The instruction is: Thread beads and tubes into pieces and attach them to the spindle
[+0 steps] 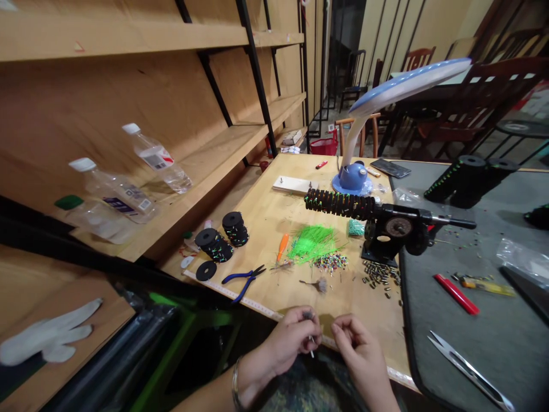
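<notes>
My left hand (pixel 295 333) is closed round a small thin thing with a grey top and a pale stick-like end (pixel 311 353) poking out below the fingers. Close beside it, my right hand (pixel 355 343) has thumb and fingertips pinched together; what they hold, if anything, I cannot make out. Both hands are at the front edge of the wooden table (pixel 274 292). Just beyond them lies a grey feathery tuft (pixel 321 285) on a thin stem. Further back are bright green strands (pixel 313 243), small colourful beads (pixel 331 262) and an orange-handled tool (pixel 282 247).
Blue-handled pliers (pixel 245 281) and black foam spools (pixel 213 245) are at left. A black rotary holder (pixel 384 223) stands right of centre, with metal beads (pixel 383 274) below it. Scissors (pixel 467 369) and a red tool (pixel 457 293) lie on the grey mat. A blue lamp (pixel 352 178) stands behind.
</notes>
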A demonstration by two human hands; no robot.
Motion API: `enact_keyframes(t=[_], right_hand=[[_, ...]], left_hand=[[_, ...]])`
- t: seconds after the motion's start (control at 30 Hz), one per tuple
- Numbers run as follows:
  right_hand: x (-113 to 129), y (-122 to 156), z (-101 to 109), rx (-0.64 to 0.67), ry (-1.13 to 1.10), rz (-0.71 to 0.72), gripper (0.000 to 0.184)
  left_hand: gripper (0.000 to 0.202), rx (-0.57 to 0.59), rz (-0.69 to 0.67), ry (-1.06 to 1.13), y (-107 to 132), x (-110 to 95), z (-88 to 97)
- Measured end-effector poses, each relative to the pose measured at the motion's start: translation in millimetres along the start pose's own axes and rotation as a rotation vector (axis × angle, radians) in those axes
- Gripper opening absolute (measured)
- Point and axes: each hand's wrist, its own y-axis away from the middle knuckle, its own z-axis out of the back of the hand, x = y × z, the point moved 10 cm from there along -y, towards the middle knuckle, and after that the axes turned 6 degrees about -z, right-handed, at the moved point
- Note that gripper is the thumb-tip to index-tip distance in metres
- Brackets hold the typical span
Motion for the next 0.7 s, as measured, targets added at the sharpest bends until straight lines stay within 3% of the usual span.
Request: enact_keyframes(t=[0.13,0.3,0.43,0.57,0.7], right_hand=[[-4.9,0.0,-10.1,0.062,-0.017,-0.056,0.039],[6.3,-1.5,8.7,-0.070,-0.088,-0.061,0.043],[13.4,-3.9,11.5,-0.057,-0.079,-0.058,0.044],[1.7,-7.4,2.1,0.043,-0.090,-0.103,0.043],[-5.1,-8.1,8.4,-0.002,-0.089,-0.104,0.040]], left_hand=[[0.011,0.014,-0.007,-0.014,0.5,-0.1,-2.6],[0.014,0.049,-0.017,-0.053,-1.3,0.0,-3.9],[0.018,0.135,0.015,-0.048,-2.0,4.5,-8.5],[0.026,0.229,0.041,-0.033,-0.3,7.5,-13.1],[0.030,0.273,0.044,-0.038,1.7,6.1,-14.7]])
